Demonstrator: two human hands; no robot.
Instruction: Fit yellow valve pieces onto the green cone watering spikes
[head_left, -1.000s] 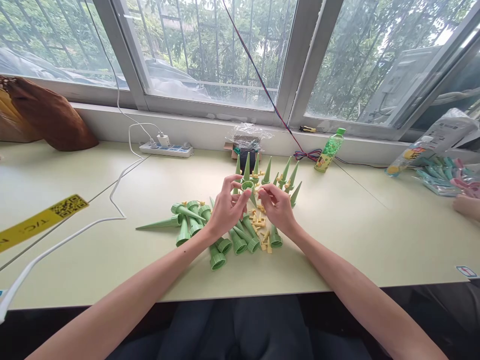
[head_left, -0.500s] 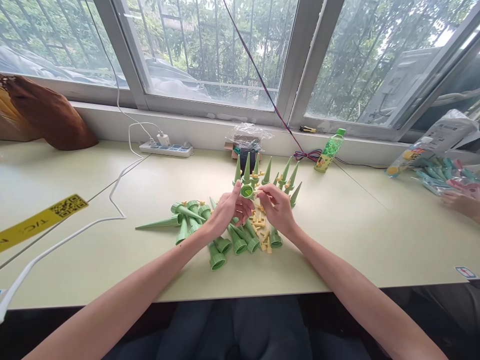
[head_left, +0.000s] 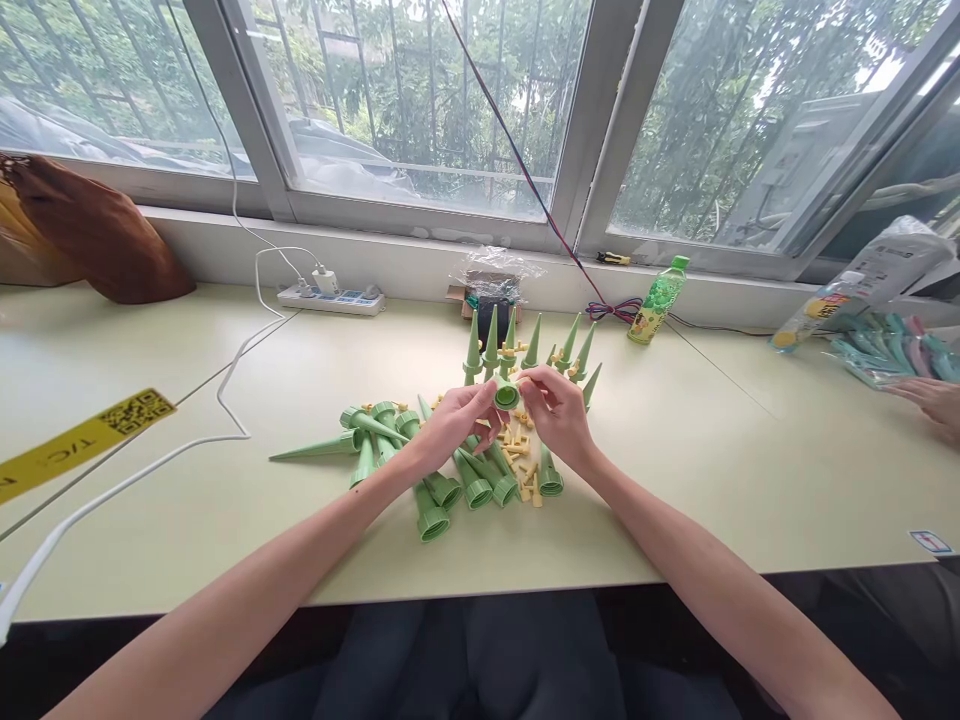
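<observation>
Watching remotely, I have the left hand (head_left: 463,420) gripping a green spike (head_left: 506,398) by its socket mid-frame; right hand (head_left: 556,412) fingertips at its side, grasp undeterminable. Upright spikes (head_left: 532,343) crowd close behind, yellow fittings (head_left: 520,452) and loose spikes (head_left: 433,521) below. Bench (head_left: 690,490) also carries a green-capped bottle (head_left: 660,302) upper right, power strip (head_left: 337,300) upper left.

The yellow strip (head_left: 45,462) at left bears a QR code (head_left: 139,415) and lettering that seems to read "T/C". Marks on the green-capped bottle (head_left: 657,304) and the table's (head_left: 720,480) blue-bordered sticker (head_left: 931,542) are too small to read.
</observation>
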